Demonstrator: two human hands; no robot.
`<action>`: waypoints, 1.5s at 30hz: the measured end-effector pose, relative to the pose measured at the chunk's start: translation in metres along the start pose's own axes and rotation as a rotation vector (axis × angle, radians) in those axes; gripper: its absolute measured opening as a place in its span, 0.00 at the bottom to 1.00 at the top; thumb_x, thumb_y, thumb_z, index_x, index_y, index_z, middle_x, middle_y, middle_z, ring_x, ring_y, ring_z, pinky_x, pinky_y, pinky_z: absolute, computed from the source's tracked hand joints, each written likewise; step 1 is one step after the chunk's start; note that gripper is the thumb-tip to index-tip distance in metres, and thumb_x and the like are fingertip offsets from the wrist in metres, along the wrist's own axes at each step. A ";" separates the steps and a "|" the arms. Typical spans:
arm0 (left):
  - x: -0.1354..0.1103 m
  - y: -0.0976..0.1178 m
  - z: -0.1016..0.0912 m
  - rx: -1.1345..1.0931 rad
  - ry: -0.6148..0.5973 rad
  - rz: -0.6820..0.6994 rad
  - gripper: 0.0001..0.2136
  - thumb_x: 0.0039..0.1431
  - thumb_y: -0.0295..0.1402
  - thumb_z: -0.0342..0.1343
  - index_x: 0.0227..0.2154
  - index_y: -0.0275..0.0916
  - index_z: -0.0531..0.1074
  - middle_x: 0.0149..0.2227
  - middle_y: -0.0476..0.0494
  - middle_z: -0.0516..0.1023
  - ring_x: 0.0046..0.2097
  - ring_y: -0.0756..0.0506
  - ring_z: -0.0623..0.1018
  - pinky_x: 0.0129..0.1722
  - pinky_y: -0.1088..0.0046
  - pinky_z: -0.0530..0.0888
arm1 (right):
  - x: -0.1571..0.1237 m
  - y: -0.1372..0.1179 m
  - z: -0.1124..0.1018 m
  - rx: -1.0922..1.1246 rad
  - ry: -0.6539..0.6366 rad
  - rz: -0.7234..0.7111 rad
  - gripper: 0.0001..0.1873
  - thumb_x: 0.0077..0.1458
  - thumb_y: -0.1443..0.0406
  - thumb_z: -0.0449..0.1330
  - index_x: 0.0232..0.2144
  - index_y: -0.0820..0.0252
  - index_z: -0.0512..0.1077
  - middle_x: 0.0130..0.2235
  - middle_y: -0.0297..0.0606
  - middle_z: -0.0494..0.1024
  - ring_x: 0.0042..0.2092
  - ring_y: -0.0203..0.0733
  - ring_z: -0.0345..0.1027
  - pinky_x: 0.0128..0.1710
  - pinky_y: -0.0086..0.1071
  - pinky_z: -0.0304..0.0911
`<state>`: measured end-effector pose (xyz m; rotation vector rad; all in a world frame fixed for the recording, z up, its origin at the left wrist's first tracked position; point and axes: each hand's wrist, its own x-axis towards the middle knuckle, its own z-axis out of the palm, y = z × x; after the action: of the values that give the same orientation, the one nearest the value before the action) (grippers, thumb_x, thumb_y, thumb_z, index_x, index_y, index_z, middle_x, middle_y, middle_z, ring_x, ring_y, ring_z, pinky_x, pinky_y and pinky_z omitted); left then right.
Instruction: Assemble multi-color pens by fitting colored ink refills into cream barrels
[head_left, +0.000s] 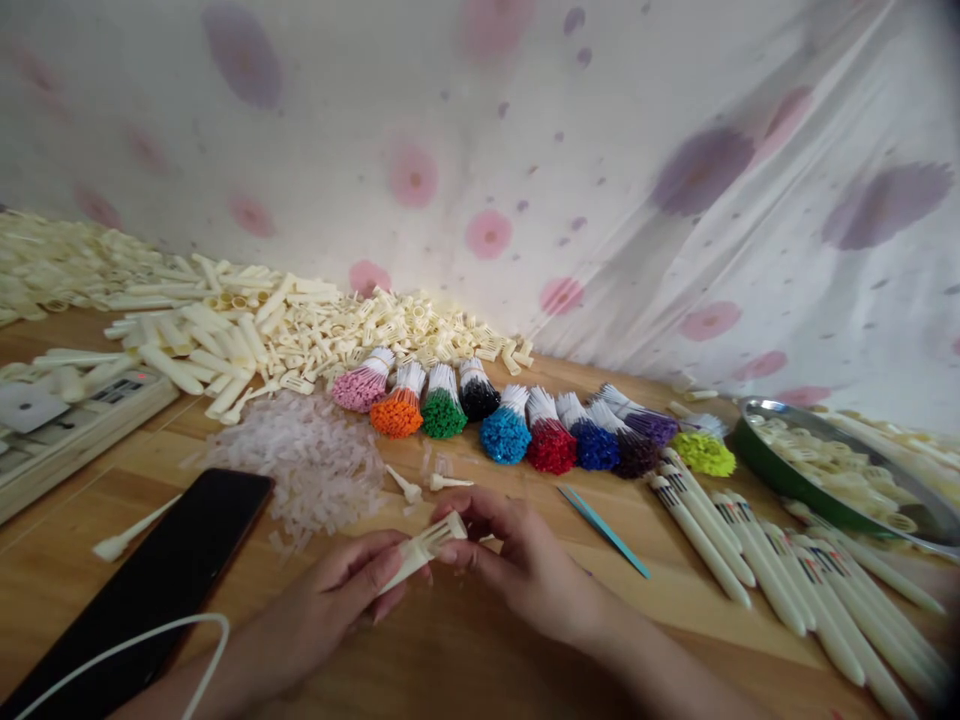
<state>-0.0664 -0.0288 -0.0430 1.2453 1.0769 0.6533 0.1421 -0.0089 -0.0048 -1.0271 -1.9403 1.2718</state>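
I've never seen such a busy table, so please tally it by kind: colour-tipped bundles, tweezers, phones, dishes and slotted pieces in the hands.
Bundles: 10
Tweezers: 1
Phone: 1
Dish: 1
Held piece: 1
Total: 14

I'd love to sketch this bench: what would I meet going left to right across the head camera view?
Black phone, left hand, right hand, blue tweezers, bundle of yellow-tipped sticks, green-sided tray.

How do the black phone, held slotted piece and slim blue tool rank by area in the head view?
1. Black phone, the largest
2. Held slotted piece, though partly hidden
3. Slim blue tool, smallest
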 end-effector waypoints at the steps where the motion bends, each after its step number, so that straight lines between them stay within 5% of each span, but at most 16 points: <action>1: 0.000 -0.001 0.001 -0.002 0.012 0.005 0.17 0.55 0.50 0.51 0.29 0.42 0.76 0.23 0.53 0.69 0.28 0.50 0.68 0.30 0.78 0.66 | 0.000 0.000 0.000 -0.056 0.005 -0.006 0.09 0.58 0.59 0.55 0.37 0.58 0.67 0.30 0.33 0.72 0.31 0.35 0.63 0.30 0.27 0.57; 8: -0.002 0.005 0.008 0.189 0.052 0.124 0.11 0.58 0.41 0.51 0.40 0.47 0.75 0.32 0.50 0.78 0.35 0.45 0.76 0.36 0.72 0.72 | 0.002 0.006 0.000 -0.435 0.070 -0.023 0.20 0.56 0.53 0.54 0.20 0.60 0.61 0.19 0.28 0.59 0.21 0.30 0.50 0.21 0.26 0.43; 14: -0.007 0.019 0.010 0.566 0.093 0.393 0.10 0.59 0.32 0.50 0.39 0.47 0.75 0.33 0.49 0.81 0.37 0.44 0.78 0.35 0.74 0.71 | 0.003 0.004 -0.001 -0.350 -0.023 0.114 0.26 0.60 0.50 0.44 0.17 0.59 0.54 0.19 0.27 0.51 0.22 0.30 0.43 0.20 0.26 0.41; 21: -0.004 0.008 0.015 0.849 0.278 0.576 0.10 0.57 0.34 0.54 0.40 0.44 0.74 0.31 0.46 0.80 0.32 0.43 0.78 0.31 0.71 0.69 | 0.004 0.009 -0.002 -0.192 -0.039 0.379 0.29 0.57 0.45 0.43 0.16 0.58 0.53 0.18 0.28 0.49 0.21 0.30 0.42 0.18 0.27 0.41; 25: -0.001 0.012 0.020 0.655 0.279 0.422 0.07 0.57 0.34 0.53 0.39 0.45 0.71 0.35 0.47 0.78 0.35 0.43 0.76 0.34 0.71 0.68 | 0.007 0.008 -0.003 -0.103 -0.021 0.271 0.26 0.58 0.46 0.45 0.20 0.58 0.58 0.20 0.28 0.53 0.22 0.31 0.45 0.20 0.27 0.43; 29: 0.000 0.021 0.019 0.361 0.123 0.217 0.07 0.57 0.38 0.52 0.29 0.42 0.68 0.25 0.53 0.69 0.28 0.48 0.69 0.26 0.76 0.64 | 0.006 0.000 -0.010 -0.152 -0.067 0.042 0.19 0.59 0.50 0.49 0.27 0.59 0.63 0.23 0.28 0.58 0.25 0.32 0.49 0.23 0.26 0.47; 34: -0.001 0.019 0.020 -0.052 -0.050 0.025 0.12 0.57 0.45 0.52 0.28 0.41 0.67 0.21 0.58 0.61 0.23 0.53 0.59 0.22 0.80 0.57 | 0.003 -0.006 -0.020 -0.315 -0.113 -0.121 0.15 0.61 0.54 0.49 0.34 0.59 0.65 0.33 0.37 0.69 0.33 0.37 0.61 0.33 0.29 0.58; 40: -0.002 0.027 0.021 -0.405 -0.284 -0.374 0.22 0.51 0.57 0.48 0.25 0.41 0.64 0.12 0.62 0.53 0.14 0.56 0.44 0.11 0.81 0.40 | 0.003 -0.005 -0.018 -0.325 -0.151 -0.133 0.13 0.62 0.56 0.47 0.35 0.59 0.64 0.34 0.38 0.70 0.34 0.38 0.62 0.35 0.30 0.59; 45: -0.001 0.027 0.016 -0.701 -0.491 -0.420 0.21 0.48 0.54 0.56 0.22 0.40 0.61 0.10 0.64 0.50 0.12 0.58 0.41 0.08 0.84 0.39 | 0.002 -0.004 -0.016 -0.280 -0.128 -0.137 0.13 0.63 0.57 0.45 0.34 0.59 0.62 0.32 0.36 0.67 0.33 0.37 0.60 0.33 0.29 0.58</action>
<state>-0.0480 -0.0294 -0.0174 0.4988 0.5811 0.3208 0.1529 -0.0011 0.0050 -0.9440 -2.2933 1.0328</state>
